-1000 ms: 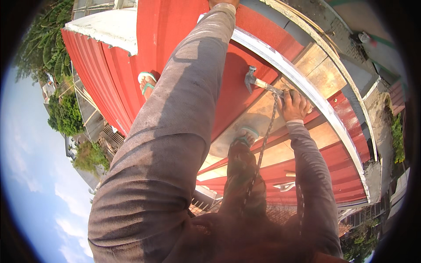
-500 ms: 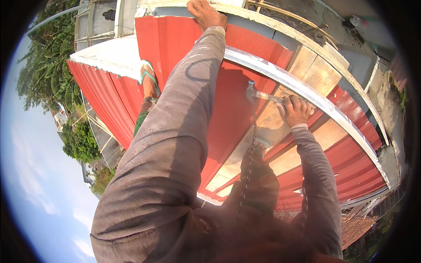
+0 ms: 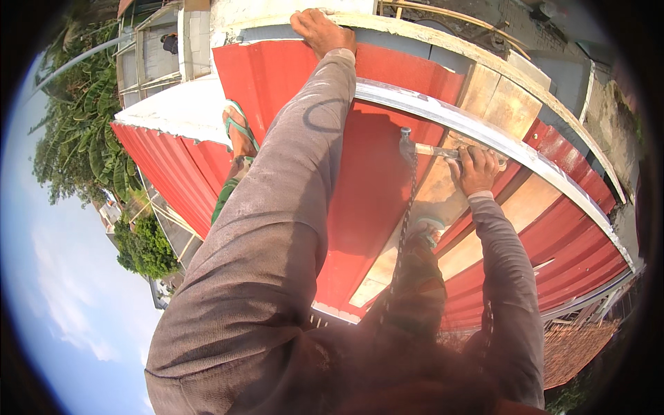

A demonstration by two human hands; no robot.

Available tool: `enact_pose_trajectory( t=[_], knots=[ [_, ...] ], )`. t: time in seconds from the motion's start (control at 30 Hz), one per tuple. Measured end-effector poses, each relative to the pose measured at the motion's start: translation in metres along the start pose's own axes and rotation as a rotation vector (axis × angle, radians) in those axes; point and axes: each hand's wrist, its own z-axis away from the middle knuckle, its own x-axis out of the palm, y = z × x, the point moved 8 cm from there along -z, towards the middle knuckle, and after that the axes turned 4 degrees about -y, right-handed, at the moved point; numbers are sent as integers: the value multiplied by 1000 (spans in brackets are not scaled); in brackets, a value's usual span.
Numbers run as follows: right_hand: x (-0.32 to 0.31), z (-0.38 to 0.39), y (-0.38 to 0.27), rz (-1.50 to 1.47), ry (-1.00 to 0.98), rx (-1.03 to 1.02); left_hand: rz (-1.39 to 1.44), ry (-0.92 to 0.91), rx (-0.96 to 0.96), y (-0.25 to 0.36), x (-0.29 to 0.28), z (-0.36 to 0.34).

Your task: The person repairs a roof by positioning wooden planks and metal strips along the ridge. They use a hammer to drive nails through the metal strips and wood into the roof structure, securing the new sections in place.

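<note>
1. Has red sheets [image 3: 252, 69] spread below, broken by bare plywood [image 3: 499, 100] and crossed by a white strip [image 3: 443, 114].
2. Faces a pale ledge [image 3: 415, 31] along the top, with bamboo poles [image 3: 456, 23] just beyond.
3. At left, meets a white slab [image 3: 183, 111] beside the sheets, with trees [image 3: 90, 131] farther out; at lower right, a tiled roof [image 3: 574, 354].
4. Plants one sandalled foot [image 3: 237, 128] near the slab, the other foot [image 3: 434, 234] in shadow by the plywood.
5. Blocks much of the sheets with the left sleeve [image 3: 270, 207]; looks past a dark cord [image 3: 404, 228] dangling up to the hammer [image 3: 432, 151]. Cannot tell whether touching.
6. Holds the hammer right of centre, head leftward over red, handle end near the strip.
7. Wraps the right grip [image 3: 477, 169] around the handle from above, forearm rising from the lower edge.
8. Stretches the left arm far forward, left grip [image 3: 323, 32] bent over the ledge; cannot tell how tightly closed.
</note>
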Motion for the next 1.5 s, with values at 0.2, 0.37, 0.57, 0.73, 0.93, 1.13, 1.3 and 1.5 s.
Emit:
enact_pose_trajectory(
  t=[0.2,0.37,0.57,0.73,0.93,1.13,1.3,1.5],
  knots=[
    [-6,5,-5,-11,-20,46,-6,-6,-11,-6,5,-4],
    [2,4,0,5,-69,126,-21,-172,-137,-4,-8,-10],
    [-14,-3,-15,-49,-46,201,-355,-389,200,0,-20,-35],
    [-20,-5,-21,1,-85,220,-402,-715,582,6,-7,-67],
    [-24,-9,-28,19,-172,284,-493,-882,766,6,8,-78],
    [-23,-5,-35,24,-306,398,-459,-997,678,11,8,-79],
    [-36,-18,-52,174,-304,331,-390,-1036,625,1,10,-83],
    [-63,-15,-82,29,-490,395,-367,-1041,671,-1,12,-85]
  ],
)
